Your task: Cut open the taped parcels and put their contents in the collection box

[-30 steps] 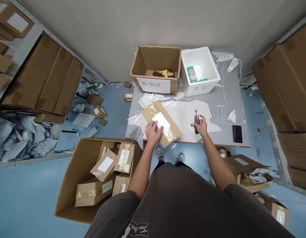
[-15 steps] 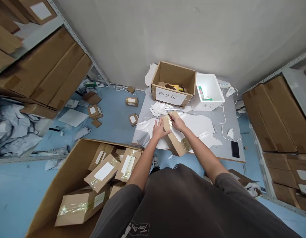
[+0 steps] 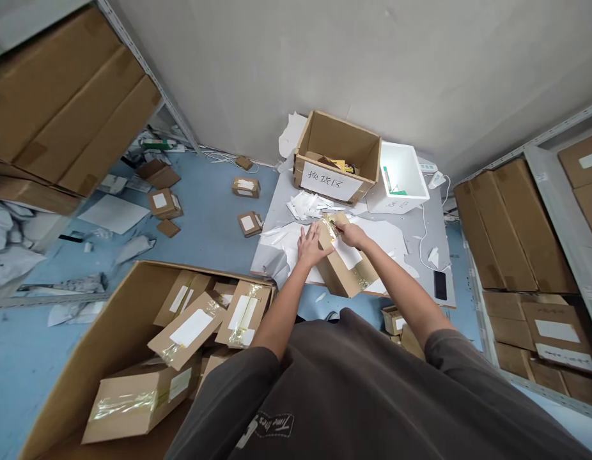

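A brown cardboard carton lies at the front of the table, with a white label and shiny clear tape on top. My left hand rests on the carton's left side, fingers spread and thumb stretched over the top. Over the far end, my right hand is closed around the utility knife, which is now mostly hidden by the fingers. That hand is at the taped far end; whether the blade is in the tape cannot be made out.
Behind stand an open carton with a paper sign and a white foam box. Torn white paper and a phone lie on the table. A big box of taped parcels stands at left. Shelves with cartons flank both sides.
My right hand has brought the utility knife from the table's right side onto the carton's far end. The carton has turned and shifted right, my left hand moving with it. The view has swung.
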Demonstrator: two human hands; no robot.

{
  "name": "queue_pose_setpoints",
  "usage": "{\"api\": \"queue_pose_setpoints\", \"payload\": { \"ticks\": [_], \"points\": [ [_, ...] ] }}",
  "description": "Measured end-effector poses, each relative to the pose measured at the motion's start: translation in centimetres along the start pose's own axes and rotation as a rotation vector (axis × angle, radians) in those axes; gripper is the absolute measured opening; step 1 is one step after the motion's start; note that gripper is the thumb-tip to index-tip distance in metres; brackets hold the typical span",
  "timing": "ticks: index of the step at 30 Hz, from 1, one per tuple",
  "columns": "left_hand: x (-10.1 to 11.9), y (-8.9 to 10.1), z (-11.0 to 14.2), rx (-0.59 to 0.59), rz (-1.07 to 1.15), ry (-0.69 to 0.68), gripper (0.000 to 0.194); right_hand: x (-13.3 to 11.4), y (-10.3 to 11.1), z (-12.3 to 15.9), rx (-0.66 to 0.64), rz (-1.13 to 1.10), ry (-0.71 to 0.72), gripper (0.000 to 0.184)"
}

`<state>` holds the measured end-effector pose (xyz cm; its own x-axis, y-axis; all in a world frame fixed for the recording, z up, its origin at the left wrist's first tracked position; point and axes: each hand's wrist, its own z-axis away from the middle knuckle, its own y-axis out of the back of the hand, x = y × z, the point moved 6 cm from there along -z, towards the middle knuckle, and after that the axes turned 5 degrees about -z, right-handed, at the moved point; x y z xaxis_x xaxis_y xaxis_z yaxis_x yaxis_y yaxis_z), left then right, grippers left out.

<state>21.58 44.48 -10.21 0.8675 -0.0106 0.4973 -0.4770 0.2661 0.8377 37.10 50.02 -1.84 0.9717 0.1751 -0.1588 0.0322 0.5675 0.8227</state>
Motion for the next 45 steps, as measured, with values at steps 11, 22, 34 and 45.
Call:
{"api": "queue_pose_setpoints", "payload": {
  "ticks": [11, 22, 34, 45],
  "points": [
    [-0.3, -0.1, 0.1, 0.016, -0.015, 0.015, 0.114, -0.1, -0.7, 2.5, -0.077, 0.026, -0.051, 0.060],
    [-0.4, 0.2, 0.3, 0.008, -0.017, 0.019, 0.112, 1.4, -2.5, 7.0, -0.149, 0.058, -0.076, 0.070],
    [0.2, 0.2, 0.1, -0.009, -0.062, 0.044, 0.113, 3.4, -5.7, 9.6, -0.155, 0.030, -0.084, 0.087],
    [1.0, 0.3, 0.0, 0.009, -0.125, 0.072, 0.113, 5.1, -8.7, 14.2, -0.180, 0.036, -0.056, 0.078]
  ]
}}
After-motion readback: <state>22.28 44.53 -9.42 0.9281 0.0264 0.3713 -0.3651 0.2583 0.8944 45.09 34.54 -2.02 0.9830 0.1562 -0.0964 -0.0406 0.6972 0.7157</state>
